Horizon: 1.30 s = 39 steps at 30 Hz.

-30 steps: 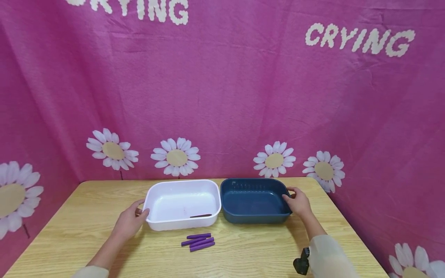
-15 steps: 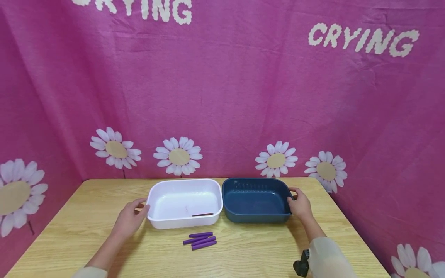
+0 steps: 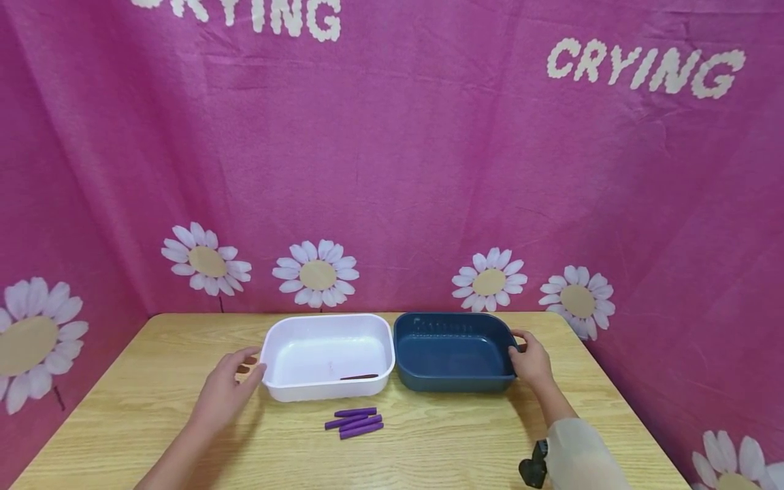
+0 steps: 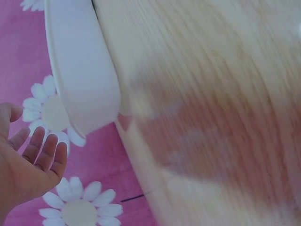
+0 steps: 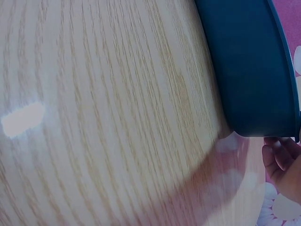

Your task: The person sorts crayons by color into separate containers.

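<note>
A white rectangular basin [image 3: 324,391] sits left of centre on the table, with a thin dark reddish-brown stick [image 3: 359,377] lying inside along its front. My left hand [image 3: 225,389] is at the basin's left end; in the left wrist view its loosely bent fingers stand apart from the white wall. Side by side with the white one is a dark blue basin [image 3: 456,384], with nothing seen inside. Thumb over the rim and fingers behind, my right hand [image 3: 531,361] grips the right end of the blue basin. Several purple crayon-like sticks [image 3: 361,427] lie in front of the basins.
The wooden table [image 3: 453,449] runs back to a pink curtain [image 3: 392,170] with printed daisies and lettering. More curtain hangs along the left and right sides. A black device [image 3: 533,466] sits at my right sleeve [image 3: 582,452].
My left hand has let go of the white basin and drawn slightly away from its edge. My right hand keeps its grip on the blue basin. The head view has shifted slightly.
</note>
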Each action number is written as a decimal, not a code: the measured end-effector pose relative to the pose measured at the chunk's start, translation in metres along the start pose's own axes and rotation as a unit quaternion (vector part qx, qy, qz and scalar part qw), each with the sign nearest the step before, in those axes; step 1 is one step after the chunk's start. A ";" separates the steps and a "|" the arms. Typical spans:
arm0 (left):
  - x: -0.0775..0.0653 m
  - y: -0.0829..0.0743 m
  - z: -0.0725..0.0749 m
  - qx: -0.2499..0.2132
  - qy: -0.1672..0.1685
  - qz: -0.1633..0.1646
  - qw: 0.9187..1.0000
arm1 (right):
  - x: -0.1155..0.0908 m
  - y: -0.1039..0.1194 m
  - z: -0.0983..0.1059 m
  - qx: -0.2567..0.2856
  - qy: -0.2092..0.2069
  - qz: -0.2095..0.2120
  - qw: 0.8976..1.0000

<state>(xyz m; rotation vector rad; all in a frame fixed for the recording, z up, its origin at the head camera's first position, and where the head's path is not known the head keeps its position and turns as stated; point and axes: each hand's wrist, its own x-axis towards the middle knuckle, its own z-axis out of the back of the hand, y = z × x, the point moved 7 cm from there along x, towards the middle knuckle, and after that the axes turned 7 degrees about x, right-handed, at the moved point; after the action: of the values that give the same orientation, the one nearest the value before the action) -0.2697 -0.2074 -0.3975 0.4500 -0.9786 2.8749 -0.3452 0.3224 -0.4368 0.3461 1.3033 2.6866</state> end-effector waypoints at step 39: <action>-0.037 -0.091 -0.059 -0.023 0.094 -0.165 0.981 | 0.002 -0.004 -0.003 0.003 0.006 -0.023 1.000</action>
<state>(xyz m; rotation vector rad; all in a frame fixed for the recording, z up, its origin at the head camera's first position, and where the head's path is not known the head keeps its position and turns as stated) -0.2350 -0.0984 -0.3997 0.2974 -0.8470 2.5375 -0.3482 0.3233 -0.4417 0.2972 1.3066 2.6513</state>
